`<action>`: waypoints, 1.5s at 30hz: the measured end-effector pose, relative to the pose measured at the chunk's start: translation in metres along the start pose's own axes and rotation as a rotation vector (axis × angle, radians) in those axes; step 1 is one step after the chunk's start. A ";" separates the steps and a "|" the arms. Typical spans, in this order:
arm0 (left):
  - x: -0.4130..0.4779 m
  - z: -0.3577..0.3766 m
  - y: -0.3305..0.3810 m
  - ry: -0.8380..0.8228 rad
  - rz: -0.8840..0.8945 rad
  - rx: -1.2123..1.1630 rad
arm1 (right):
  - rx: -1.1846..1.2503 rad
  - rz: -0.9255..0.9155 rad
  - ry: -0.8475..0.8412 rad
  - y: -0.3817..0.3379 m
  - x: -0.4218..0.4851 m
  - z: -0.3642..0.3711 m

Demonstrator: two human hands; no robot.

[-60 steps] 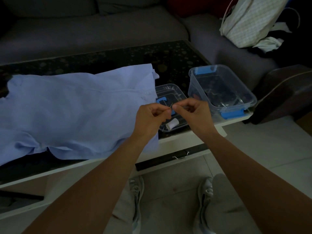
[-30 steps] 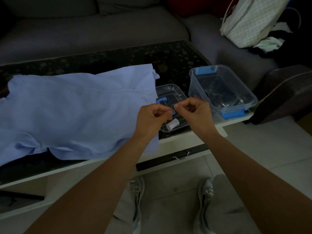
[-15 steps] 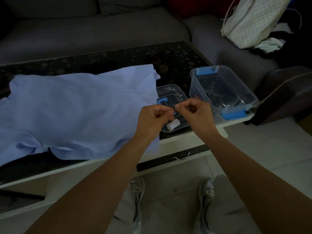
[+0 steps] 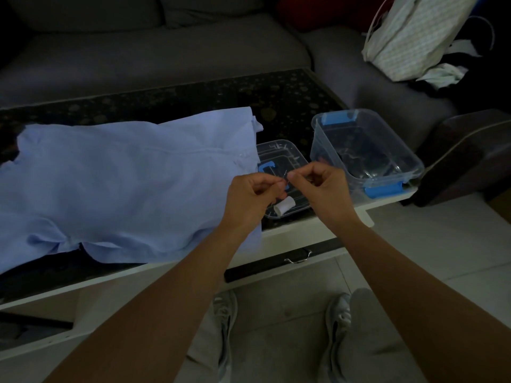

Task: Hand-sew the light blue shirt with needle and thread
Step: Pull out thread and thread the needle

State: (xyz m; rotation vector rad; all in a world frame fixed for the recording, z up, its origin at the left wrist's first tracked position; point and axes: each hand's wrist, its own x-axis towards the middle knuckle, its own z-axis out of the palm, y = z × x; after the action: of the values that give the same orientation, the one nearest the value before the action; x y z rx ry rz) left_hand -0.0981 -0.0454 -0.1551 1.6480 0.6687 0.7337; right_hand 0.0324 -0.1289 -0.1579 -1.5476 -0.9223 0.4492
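Barely visible needle and thread (image 4: 285,176) are pinched between left hand (image 4: 253,194) and right hand (image 4: 325,186) fingers. The light blue shirt (image 4: 124,183) is laid left of them; soft, floppy stuff, best gripped by its edge.

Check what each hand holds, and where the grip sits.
Left hand and right hand each pinch something fine at fingertips, likely needle and thread; part cannot be told.

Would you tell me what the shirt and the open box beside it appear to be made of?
The light blue shirt looks like thin woven cloth, perhaps cotton, with a matte finish: it creases and hangs limp. The open box looks like clear glossy plastic: its walls are see-through and catch highlights.
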 end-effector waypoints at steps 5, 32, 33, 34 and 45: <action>0.000 0.000 0.000 -0.004 0.003 0.016 | -0.011 -0.007 0.001 0.001 0.001 0.000; 0.002 0.000 -0.003 0.005 0.009 0.025 | -0.021 -0.019 0.016 -0.004 -0.001 0.000; 0.002 0.001 -0.003 0.003 0.011 0.023 | -0.024 -0.023 0.016 -0.005 -0.001 0.000; 0.002 0.001 -0.002 0.001 0.010 0.022 | -0.026 -0.025 0.016 -0.005 -0.001 0.000; 0.002 0.000 -0.004 -0.002 0.008 0.017 | -0.044 -0.022 0.008 -0.004 -0.001 0.001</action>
State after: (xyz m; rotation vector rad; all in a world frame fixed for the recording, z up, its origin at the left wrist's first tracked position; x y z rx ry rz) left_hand -0.0968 -0.0434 -0.1587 1.6673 0.6686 0.7339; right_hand 0.0300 -0.1298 -0.1543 -1.5766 -0.9478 0.4085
